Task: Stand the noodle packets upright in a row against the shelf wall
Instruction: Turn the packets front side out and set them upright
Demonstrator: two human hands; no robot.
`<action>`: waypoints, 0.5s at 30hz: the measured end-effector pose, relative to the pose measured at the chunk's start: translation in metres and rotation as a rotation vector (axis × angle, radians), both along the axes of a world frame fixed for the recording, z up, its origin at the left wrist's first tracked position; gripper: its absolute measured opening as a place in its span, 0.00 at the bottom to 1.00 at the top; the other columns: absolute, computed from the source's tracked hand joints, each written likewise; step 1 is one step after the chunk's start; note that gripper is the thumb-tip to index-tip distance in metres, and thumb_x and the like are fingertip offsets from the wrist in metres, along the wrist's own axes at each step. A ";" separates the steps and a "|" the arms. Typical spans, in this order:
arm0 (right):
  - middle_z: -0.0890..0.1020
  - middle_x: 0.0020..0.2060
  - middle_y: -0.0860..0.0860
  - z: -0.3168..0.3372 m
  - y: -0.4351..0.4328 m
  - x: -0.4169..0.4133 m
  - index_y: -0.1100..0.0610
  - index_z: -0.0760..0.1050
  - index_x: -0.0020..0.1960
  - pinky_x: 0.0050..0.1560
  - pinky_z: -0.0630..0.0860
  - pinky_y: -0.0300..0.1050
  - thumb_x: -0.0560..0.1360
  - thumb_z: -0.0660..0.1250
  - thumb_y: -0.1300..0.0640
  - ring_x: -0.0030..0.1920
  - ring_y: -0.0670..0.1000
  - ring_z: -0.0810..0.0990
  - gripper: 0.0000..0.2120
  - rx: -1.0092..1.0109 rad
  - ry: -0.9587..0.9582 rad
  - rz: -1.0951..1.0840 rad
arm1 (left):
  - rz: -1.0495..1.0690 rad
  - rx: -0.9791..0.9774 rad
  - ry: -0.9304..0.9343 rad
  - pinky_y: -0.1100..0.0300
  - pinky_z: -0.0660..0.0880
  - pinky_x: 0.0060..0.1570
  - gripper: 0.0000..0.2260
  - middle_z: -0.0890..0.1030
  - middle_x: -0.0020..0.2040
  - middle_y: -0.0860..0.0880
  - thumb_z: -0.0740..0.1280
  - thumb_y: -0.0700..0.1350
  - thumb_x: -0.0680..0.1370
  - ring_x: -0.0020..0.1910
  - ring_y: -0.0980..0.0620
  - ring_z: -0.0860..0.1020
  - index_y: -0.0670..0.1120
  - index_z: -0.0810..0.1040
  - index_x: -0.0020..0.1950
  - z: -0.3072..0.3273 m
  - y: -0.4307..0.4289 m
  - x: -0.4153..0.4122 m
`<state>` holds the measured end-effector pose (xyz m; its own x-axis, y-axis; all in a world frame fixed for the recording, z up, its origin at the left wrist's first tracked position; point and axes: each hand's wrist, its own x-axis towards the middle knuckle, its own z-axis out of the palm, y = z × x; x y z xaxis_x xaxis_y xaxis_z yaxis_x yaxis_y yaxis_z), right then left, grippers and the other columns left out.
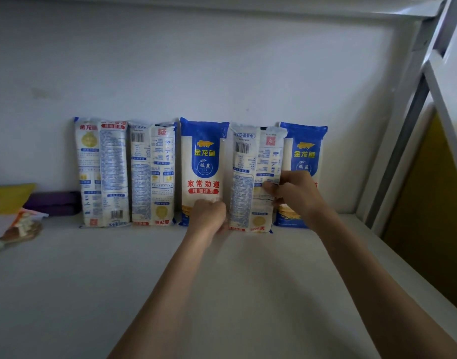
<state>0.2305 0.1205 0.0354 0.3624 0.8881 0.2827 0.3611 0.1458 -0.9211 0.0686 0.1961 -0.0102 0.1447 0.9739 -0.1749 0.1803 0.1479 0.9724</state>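
Several blue-and-white noodle packets stand in a row against the white shelf wall [222,73]. The fourth packet [250,164] shows its printed back, upside down, and stands a little forward of its neighbours. My left hand [209,216] grips its lower left edge, in front of the third packet [204,156]. My right hand [292,193] pinches its right edge at mid-height, covering part of the fifth packet [307,146]. Two more packets stand at the left, the first packet [103,172] and the second packet [152,174], both showing their backs.
The pale shelf board [118,281] stretches toward me. Purple folded items [54,200] and a pile of yellow and orange wrappers [12,216] lie at the left. A white metal upright [403,141] bounds the shelf on the right, with a yellow panel [424,203] behind it.
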 end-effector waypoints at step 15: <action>0.87 0.43 0.51 0.016 -0.029 0.035 0.53 0.86 0.42 0.49 0.81 0.44 0.58 0.79 0.63 0.47 0.51 0.85 0.13 0.060 -0.047 0.448 | -0.247 -0.634 -0.657 0.44 0.82 0.29 0.16 0.78 0.54 0.31 0.70 0.33 0.74 0.45 0.34 0.83 0.36 0.73 0.60 0.017 -0.019 0.000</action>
<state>0.2651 0.0917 0.0511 -0.0684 0.9360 0.3454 0.2910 0.3499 -0.8905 0.0681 0.1771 0.0063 0.5922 0.6538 -0.4711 -0.2782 0.7145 0.6419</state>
